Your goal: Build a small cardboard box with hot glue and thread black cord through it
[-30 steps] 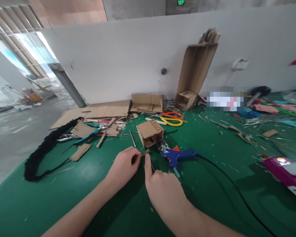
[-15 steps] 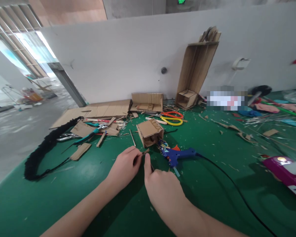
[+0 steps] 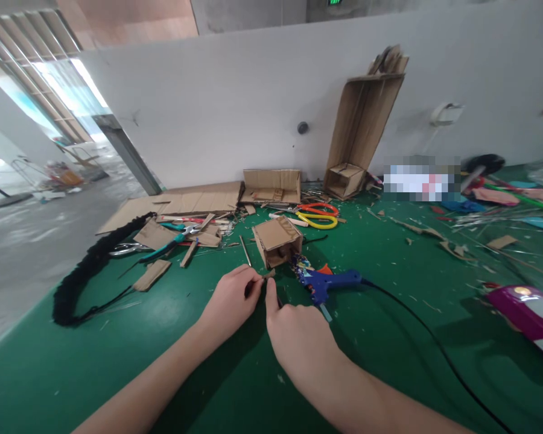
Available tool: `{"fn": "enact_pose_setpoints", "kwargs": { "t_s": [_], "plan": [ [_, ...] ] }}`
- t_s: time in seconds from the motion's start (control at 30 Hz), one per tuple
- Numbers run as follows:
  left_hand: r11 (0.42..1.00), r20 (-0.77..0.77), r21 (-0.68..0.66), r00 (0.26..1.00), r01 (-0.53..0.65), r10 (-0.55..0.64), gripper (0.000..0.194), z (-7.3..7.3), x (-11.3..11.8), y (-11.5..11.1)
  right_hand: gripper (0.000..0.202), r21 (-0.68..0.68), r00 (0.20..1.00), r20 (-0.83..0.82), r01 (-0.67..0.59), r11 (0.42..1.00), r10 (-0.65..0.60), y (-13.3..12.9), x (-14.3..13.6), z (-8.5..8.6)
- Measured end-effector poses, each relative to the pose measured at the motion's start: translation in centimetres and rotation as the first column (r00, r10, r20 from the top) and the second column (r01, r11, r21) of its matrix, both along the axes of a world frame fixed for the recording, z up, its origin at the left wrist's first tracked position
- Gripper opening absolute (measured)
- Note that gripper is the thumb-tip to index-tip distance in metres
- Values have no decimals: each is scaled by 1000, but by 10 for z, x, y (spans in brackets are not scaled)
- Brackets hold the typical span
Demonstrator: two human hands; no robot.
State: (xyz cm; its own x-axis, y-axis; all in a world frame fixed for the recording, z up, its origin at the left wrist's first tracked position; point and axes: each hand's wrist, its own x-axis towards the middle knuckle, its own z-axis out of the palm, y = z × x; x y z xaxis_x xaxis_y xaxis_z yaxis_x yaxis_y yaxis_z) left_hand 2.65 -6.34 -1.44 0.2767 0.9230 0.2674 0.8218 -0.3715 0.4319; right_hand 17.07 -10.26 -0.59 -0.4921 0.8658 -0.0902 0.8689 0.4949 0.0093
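Note:
My left hand [image 3: 234,296] is closed in a pinch on a small cardboard scrap [image 3: 269,274], just above the green table. Beside it, my right hand [image 3: 301,331] has its index finger stretched out against the near side of the scrap. Its other fingers are curled under; a thin dark edge shows by them, too hidden to name. Right behind the hands stands a small open cardboard box [image 3: 277,240]. A blue hot glue gun [image 3: 332,282] lies just right of the box, its nozzle end among dried glue bits. A thin metal rod [image 3: 245,251] lies left of the box.
Scissors [image 3: 317,216] with red and yellow handles lie behind the box. At left are teal-handled pliers [image 3: 167,246], cardboard scraps and a black fuzzy band [image 3: 72,289]. A tall cardboard piece [image 3: 364,120] leans on the wall. A purple device [image 3: 522,310] sits at right.
The view has shifted slightly, so the table things appear a little further right. Both hands stay at the scrap, with hardly any visible movement.

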Motion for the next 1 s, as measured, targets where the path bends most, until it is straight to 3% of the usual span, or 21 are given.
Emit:
{"fn": "enact_pose_setpoints", "kwargs": {
  "t_s": [0.37,0.67,0.8,1.0],
  "plan": [
    [999,27,-25,999,-27,27,22,3,2,-2,70,3,1000,4,-24,1000,24,-5,-1,0],
    [996,187,30,979,-90,82,20,1,-2,-4,77,-33,1000,5,-21,999,21,-2,4,-1],
    [994,252,-38,961,-106,112,20,2,-7,-1,75,-52,1000,-3,13,999,-13,-4,8,1],
    [984,145,-85,975,-155,166,20,3,-15,6,77,-49,998,18,54,997,-53,-6,11,3]
  ]
}}
